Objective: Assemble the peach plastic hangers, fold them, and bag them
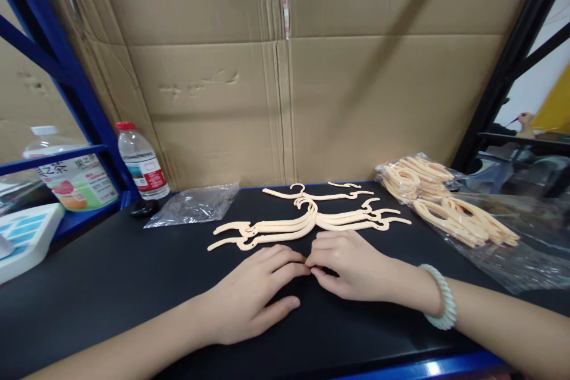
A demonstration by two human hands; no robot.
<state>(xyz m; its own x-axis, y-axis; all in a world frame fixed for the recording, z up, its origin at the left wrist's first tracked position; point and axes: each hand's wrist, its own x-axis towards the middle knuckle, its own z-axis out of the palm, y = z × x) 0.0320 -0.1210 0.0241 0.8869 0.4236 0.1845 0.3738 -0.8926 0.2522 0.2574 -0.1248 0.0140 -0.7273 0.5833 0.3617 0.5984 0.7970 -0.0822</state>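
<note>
My left hand [260, 294] rests palm down on the black tabletop. Its fingers stretch toward the right and its thumb stands apart; it holds nothing. My right hand [350, 264], with a pale twisted bracelet [440, 297] at the wrist, has its fingers bent and drawn together. Its fingertips meet those of my left hand, and no held object shows between them. Just beyond both hands lie several beige plastic clothes hangers [285, 225], stacked flat with hooks pointing away. Another beige hanger [285, 194] lies behind the stack, apart from my hands.
Clear bags with beige hanger parts [467, 219] lie at the right. An empty-looking plastic bag [196, 205], a red-capped water bottle [142, 163] and a small black object [143, 208] are at the left. Cardboard [214, 107] walls the back. Another person's hand [526, 123] shows far right.
</note>
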